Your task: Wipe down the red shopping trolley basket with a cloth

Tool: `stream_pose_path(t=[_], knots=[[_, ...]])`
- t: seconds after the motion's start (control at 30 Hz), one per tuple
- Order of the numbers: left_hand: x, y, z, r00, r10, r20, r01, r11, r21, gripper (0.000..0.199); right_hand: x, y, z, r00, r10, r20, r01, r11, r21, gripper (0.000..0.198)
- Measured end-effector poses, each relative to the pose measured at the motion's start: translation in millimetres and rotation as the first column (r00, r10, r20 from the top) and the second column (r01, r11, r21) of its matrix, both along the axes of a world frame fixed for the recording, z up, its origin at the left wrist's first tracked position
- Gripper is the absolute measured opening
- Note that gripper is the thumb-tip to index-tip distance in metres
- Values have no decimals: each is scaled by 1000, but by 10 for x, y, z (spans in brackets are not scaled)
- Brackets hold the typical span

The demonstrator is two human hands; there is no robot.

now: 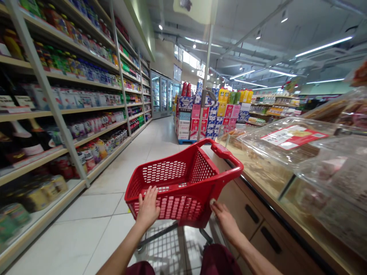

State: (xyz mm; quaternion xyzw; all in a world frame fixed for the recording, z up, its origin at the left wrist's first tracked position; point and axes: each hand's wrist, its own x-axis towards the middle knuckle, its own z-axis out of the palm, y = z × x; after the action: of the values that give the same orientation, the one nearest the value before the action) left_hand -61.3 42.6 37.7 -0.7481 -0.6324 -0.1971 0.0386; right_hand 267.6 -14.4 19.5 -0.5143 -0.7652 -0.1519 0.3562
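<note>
A red plastic shopping cart (172, 170) stands sideways in front of me, its handle to the right and its perforated basket holding nothing that I can see. My left hand (148, 206) is on the near side of the basket, with the fingers laid over its rim. Lower down at the handle end, my right hand (225, 218) has its fingers bent against the cart's red side. Some of the right fingertips are hidden.
Shelves of bottles and cans (83, 126) line the left. On the right is a wooden display counter (258, 191) with clear plastic covers (275, 133). Stacked drink cartons (197, 122) stand ahead around a pole, with glass-door fridges (163, 93) beyond. White floor tiles (86, 225) run between.
</note>
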Motion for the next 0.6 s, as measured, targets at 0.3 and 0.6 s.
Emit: stream_pose_path(t=[0.3,0.6], knots=[[34,55,34,1000,2,30,0,999,-43,60,139,321,516,957,-156,-245,211,953,219,34],[-20,64,35,998,-10,66,15,998,-64,63,-220,267,295,986,-49,-160,71,989,133,33]])
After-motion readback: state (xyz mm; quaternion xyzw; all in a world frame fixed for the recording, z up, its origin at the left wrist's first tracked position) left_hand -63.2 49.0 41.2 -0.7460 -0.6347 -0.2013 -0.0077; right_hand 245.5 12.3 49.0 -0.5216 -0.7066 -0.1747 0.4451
